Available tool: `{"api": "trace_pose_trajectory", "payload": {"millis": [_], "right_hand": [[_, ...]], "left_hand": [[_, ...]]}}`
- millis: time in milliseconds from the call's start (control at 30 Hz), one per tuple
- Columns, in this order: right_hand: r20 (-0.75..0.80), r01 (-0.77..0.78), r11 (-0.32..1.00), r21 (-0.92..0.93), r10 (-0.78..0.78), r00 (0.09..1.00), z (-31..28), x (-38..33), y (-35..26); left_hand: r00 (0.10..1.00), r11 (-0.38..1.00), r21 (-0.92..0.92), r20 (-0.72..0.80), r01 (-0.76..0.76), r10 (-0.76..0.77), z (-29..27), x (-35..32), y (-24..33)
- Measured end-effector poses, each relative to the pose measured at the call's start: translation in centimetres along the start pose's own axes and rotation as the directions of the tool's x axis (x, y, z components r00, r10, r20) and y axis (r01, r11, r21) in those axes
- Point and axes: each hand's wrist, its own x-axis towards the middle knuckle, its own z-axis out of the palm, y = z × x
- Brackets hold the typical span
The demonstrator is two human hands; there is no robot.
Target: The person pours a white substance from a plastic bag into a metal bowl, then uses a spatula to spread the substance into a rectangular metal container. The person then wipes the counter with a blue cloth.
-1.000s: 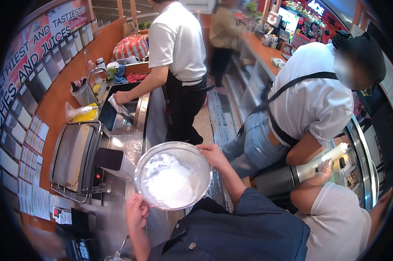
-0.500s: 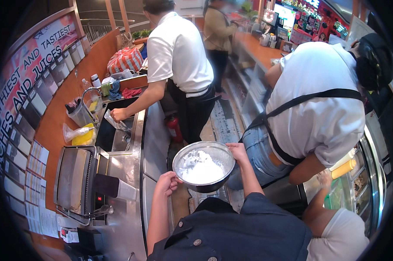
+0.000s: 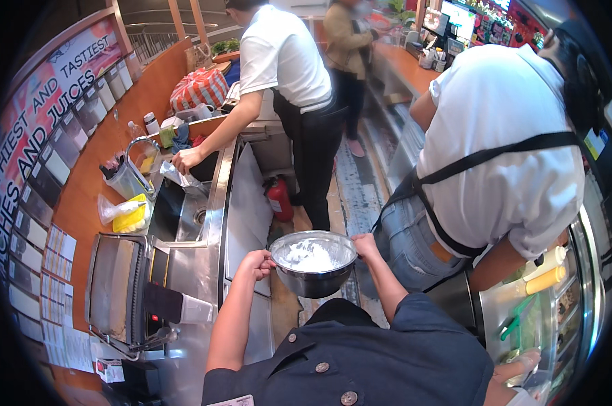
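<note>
A round metal mixing bowl (image 3: pixel 317 283) is held out in front of my body, its mouth facing up. Inside lies a heap of white stuff (image 3: pixel 310 256), with smears of it on the inner wall; whether it is powder or cream I cannot tell. My left hand (image 3: pixel 257 264) is closed on the rim at the left side. On the opposite side my right hand (image 3: pixel 366 246) grips the rim too. The bowl's underside is hidden.
Left is a steel counter with a contact grill (image 3: pixel 120 287) and a sink (image 3: pixel 199 216), where a co-worker (image 3: pixel 282 57) reaches in. Another co-worker (image 3: pixel 499 149) bends close at right. A fire extinguisher (image 3: pixel 277 196) stands on the floor ahead.
The bowl has tipped level, showing more of its outer side and less of its inside. The co-worker at right has shifted slightly rightward, and a green-handled tool now shows at the right counter.
</note>
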Motion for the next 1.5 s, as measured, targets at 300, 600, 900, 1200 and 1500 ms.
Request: {"api": "trace_pose_trajectory", "payload": {"millis": [300, 600, 900, 1200, 1500], "right_hand": [[0.072, -0.034, 0.997, 0.065, 0.029, 0.997, 0.8, 2.2, -0.6], [0.029, 0.095, 0.994, 0.049, -0.096, 0.995, 0.1, 7.4, 2.0], [0.147, -0.080, 0.969, 0.235, 0.046, 0.988, 1.4, 5.9, -1.7], [0.290, -0.222, 0.963, 0.150, 0.172, 0.942, 2.1, 6.2, -1.4], [0.282, -0.207, 0.962, 0.178, 0.151, 0.947, 2.0, 7.0, -1.9]], "left_hand": [[0.999, 0.999, -0.034, -0.033, -0.017, 0.015, 0.6, 1.9, 3.1], [0.993, 0.993, 0.038, 0.006, -0.114, 0.114, 2.5, 3.6, 2.6], [0.996, 0.998, -0.038, -0.069, -0.058, 0.055, 1.6, 3.2, 3.0], [0.993, 0.994, -0.095, -0.111, -0.059, 0.048, 1.0, 3.4, 3.5], [0.996, 0.992, -0.120, -0.090, -0.025, 0.014, 1.5, 4.1, 4.1]]}}
